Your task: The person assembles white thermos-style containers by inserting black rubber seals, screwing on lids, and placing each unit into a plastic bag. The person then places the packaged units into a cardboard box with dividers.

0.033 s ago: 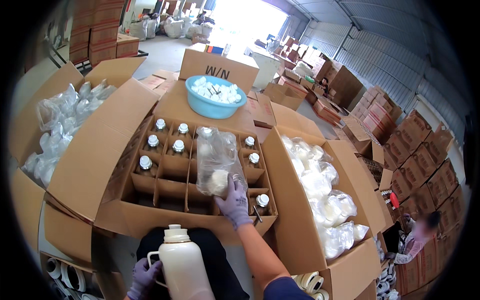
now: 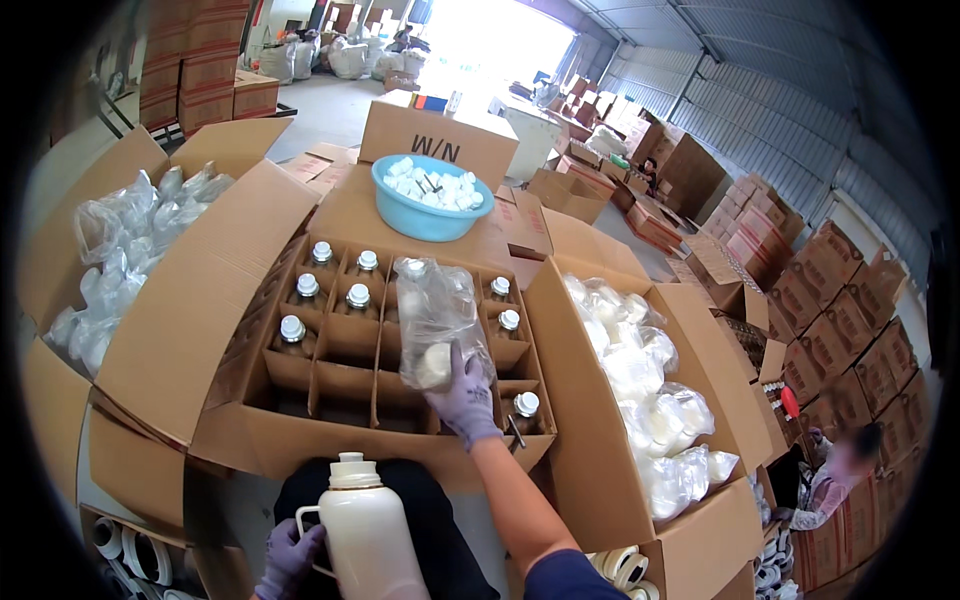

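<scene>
My left hand (image 2: pixel 290 556), in a purple glove, is closed around the handle of a cream-white vacuum jug (image 2: pixel 372 530) with a stopper-like white top, upright over my lap. In front, my gloved right hand (image 2: pixel 466 400) grips the lower end of a clear plastic bag (image 2: pixel 440 310) with a round white piece (image 2: pixel 433 367) inside. That bag lies over the cells of a divided cardboard box (image 2: pixel 330 438). Silvery bottles with white caps (image 2: pixel 292 330) stand in several of its cells. A dark thin tool (image 2: pixel 515 432) rests near the bottle at the near right corner.
Beyond the box sits a light-blue basin (image 2: pixel 430 222) of small white caps. An open carton (image 2: pixel 590 440) on the right and another (image 2: pixel 190 330) on the left hold bagged pieces. A person (image 2: pixel 835 475) works at far right, beside stacked cartons (image 2: pixel 850 340).
</scene>
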`<action>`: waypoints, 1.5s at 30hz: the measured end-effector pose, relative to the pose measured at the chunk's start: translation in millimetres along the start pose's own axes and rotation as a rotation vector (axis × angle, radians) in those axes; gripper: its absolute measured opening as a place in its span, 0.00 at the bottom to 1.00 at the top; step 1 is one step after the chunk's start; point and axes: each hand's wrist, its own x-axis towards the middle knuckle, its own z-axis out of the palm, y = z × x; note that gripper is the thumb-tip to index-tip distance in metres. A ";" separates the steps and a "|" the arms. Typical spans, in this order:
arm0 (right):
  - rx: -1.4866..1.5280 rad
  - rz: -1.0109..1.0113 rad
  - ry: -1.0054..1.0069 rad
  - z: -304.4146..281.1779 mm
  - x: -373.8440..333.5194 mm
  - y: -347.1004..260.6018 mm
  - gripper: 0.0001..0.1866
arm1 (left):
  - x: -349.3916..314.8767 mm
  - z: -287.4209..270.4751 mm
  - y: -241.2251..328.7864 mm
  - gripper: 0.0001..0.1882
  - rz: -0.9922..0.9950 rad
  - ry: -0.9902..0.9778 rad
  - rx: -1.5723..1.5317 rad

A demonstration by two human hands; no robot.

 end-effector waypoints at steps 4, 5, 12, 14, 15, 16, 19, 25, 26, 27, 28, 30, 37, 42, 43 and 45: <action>-0.135 0.072 -0.130 12.5 45.9 -4.3 0.53 | -7.4 3.3 37.6 0.12 -0.050 -0.035 -0.103; -0.154 0.079 -0.136 17.9 54.4 1.0 0.53 | -6.9 3.7 37.9 0.12 -0.051 -0.046 -0.096; 0.559 0.065 0.030 27.0 38.6 0.2 0.42 | 0.9 3.1 22.9 0.11 -0.017 -0.169 -0.266; 0.967 0.103 -0.105 18.0 26.7 -10.7 0.37 | 2.4 3.1 25.8 0.12 -0.015 -0.203 -0.320; 1.038 0.108 -0.159 19.5 22.9 -11.4 0.36 | 1.8 2.9 25.5 0.12 -0.013 -0.200 -0.301; 1.108 0.111 -0.206 18.4 19.9 -11.0 0.34 | 3.0 3.1 26.4 0.12 -0.003 -0.202 -0.282; 1.266 0.119 -0.364 10.5 11.4 -17.7 0.31 | 2.7 6.0 36.4 0.11 -0.002 -0.195 -0.317; 1.273 0.008 -0.628 -0.3 3.4 -35.8 0.32 | 1.6 4.0 31.6 0.10 -0.044 -0.211 -0.293; 1.258 0.016 -0.676 -2.1 2.9 -39.6 0.33 | 1.4 3.7 30.7 0.10 -0.055 -0.211 -0.288; 1.204 -0.002 -0.715 -1.8 3.0 -41.2 0.33 | 0.6 3.2 31.4 0.10 -0.057 -0.207 -0.297; 1.149 -0.020 -0.752 -1.6 3.1 -42.4 0.33 | -0.1 2.9 34.1 0.09 -0.057 -0.204 -0.307; 1.090 -0.019 -0.858 -2.7 1.5 -46.7 0.34 | -1.2 3.6 35.9 0.09 -0.048 -0.194 -0.306; 0.898 -0.187 -1.305 24.0 -23.2 -79.7 0.29 | -3.2 4.7 32.6 0.09 -0.010 -0.278 -0.382; 0.890 -0.186 -1.176 7.3 -35.0 -80.4 0.31 | -5.8 5.9 28.2 0.11 0.020 -0.278 -0.385; 0.883 -0.178 -1.146 2.4 -37.5 -81.5 0.31 | -6.3 5.2 35.1 0.11 0.012 -0.272 -0.350; 0.870 -0.187 -1.057 -2.2 -44.1 -83.3 0.31 | -4.4 3.3 37.8 0.11 0.025 -0.270 -0.325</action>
